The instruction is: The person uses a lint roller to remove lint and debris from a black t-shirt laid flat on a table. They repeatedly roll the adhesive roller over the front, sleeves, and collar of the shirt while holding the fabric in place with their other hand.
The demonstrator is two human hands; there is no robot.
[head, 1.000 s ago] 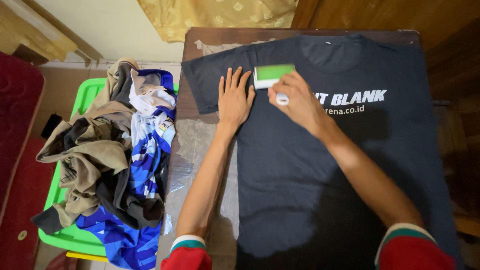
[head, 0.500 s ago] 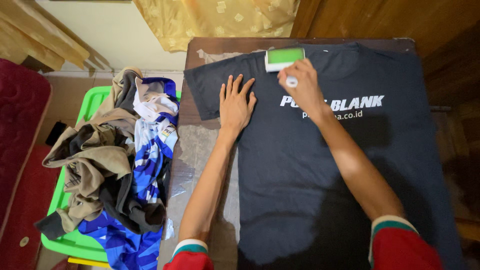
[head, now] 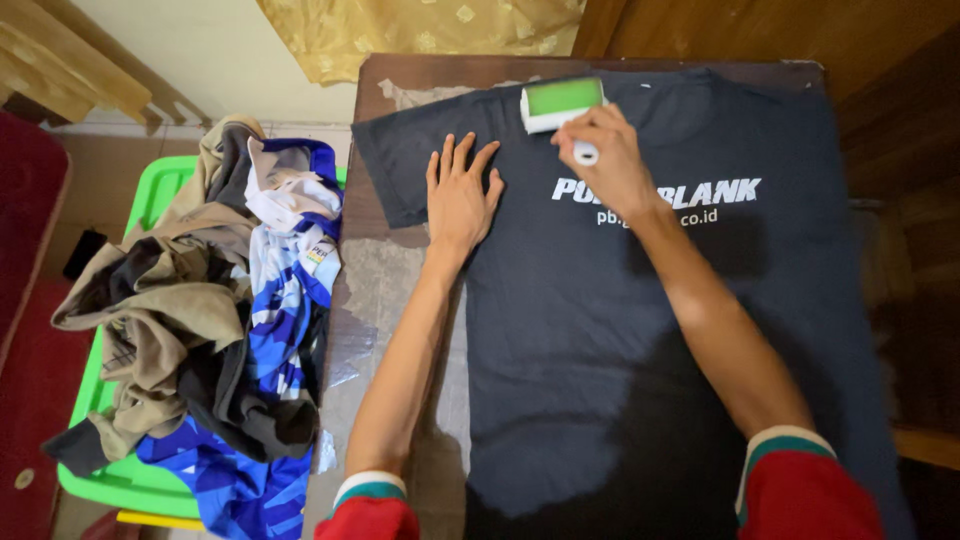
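Note:
A black T-shirt (head: 590, 330) with white lettering on the chest lies flat, front up, on a brown table (head: 400, 80). My left hand (head: 460, 195) presses flat on the shirt near its left sleeve, fingers spread. My right hand (head: 605, 160) grips the white handle of a lint roller (head: 562, 103) with a green sticky head. The roller head rests on the shirt's shoulder, just left of the collar.
A green plastic basket (head: 165, 200) stands on the floor left of the table, heaped with beige, dark and blue-and-white clothes (head: 230, 320). A dark red mat (head: 25, 300) lies at the far left. A yellow curtain (head: 420, 30) hangs behind the table.
My right hand has pushed the lint roller up the shirt, from the chest to the shoulder beside the collar. The left hand stays flat in the same spot.

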